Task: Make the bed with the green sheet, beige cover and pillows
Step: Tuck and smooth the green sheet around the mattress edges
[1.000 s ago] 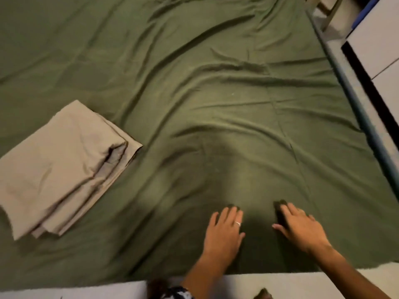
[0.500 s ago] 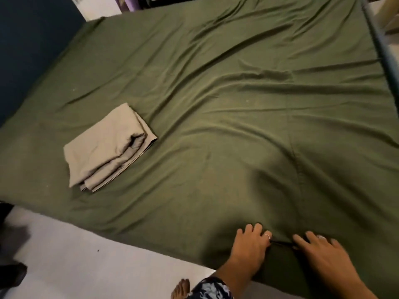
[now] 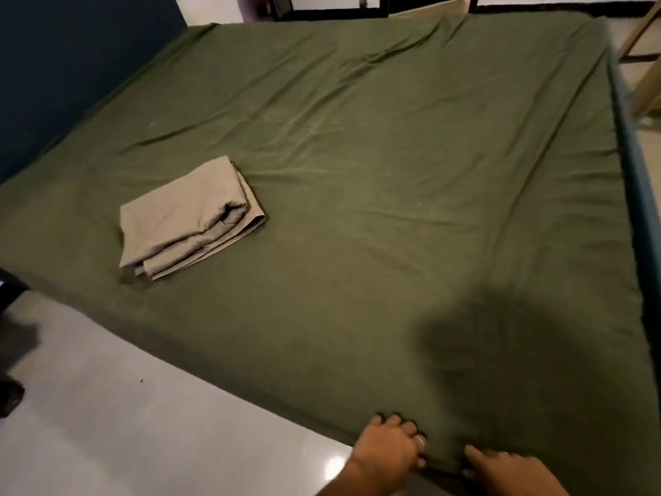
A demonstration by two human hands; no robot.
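The green sheet (image 3: 357, 166) lies spread over the whole bed, lightly wrinkled across the middle. A folded beige cover (image 3: 189, 218) rests on it towards the left side. At the near edge of the bed, my left hand (image 3: 388, 451) has its fingers curled over the sheet's hem. Just to its right, my right hand (image 3: 508, 470) pinches the same hem. A dark shadow falls on the sheet above my hands. No pillows are in view.
Pale glossy floor (image 3: 125, 406) runs along the near left side of the bed. A dark blue wall (image 3: 53, 66) borders the far left. A blue bed frame rail (image 3: 640, 195) lines the right edge, with wooden furniture legs (image 3: 640, 34) beyond it.
My hands have slid from flat on the sheet back to its near edge and closed on the hem. The view has pulled back, showing the whole bed, and the sheet looks smoother.
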